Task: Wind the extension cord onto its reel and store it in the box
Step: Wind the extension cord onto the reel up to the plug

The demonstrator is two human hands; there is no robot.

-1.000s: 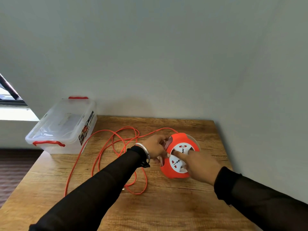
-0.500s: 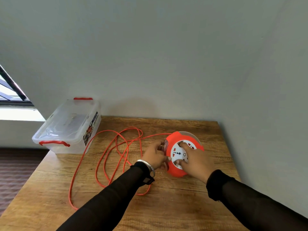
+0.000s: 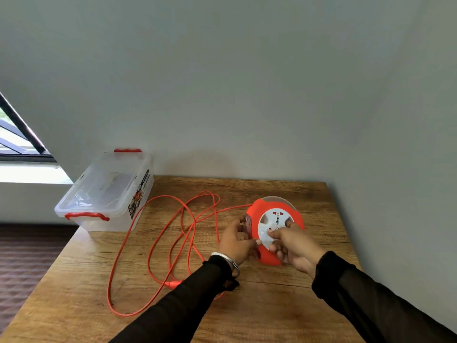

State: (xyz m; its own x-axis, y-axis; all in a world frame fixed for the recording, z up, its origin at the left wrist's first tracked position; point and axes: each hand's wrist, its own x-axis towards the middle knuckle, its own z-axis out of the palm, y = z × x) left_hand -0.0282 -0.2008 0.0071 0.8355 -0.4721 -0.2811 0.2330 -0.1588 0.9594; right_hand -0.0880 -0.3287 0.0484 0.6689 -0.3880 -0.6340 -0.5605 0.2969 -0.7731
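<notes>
An orange cord reel [image 3: 257, 211] with a white socket disc [image 3: 274, 220] stands tilted on the wooden table [image 3: 284, 315]. My left hand [image 3: 235, 242] grips the reel's left edge. My right hand [image 3: 293, 245] holds the reel's lower right side, with the thumb and fingertips pressed on the white disc. The orange cord [image 3: 173, 233] lies in loose loops on the table to the left of the reel, one strand running to the reel's left side. A clear plastic box [image 3: 108, 191] with red latches and its lid on sits at the table's far left corner.
A grey wall runs along the table's back edge and right side. The table's left edge drops to a dark floor [image 3: 27, 258]. A window [image 3: 17, 142] sits at the far left. The cord's loops reach almost to the box and to the table's front left.
My right hand has shifted around the white disc from its upper part to its lower left. The view has drifted, so the reel and box sit further right in the frame.
</notes>
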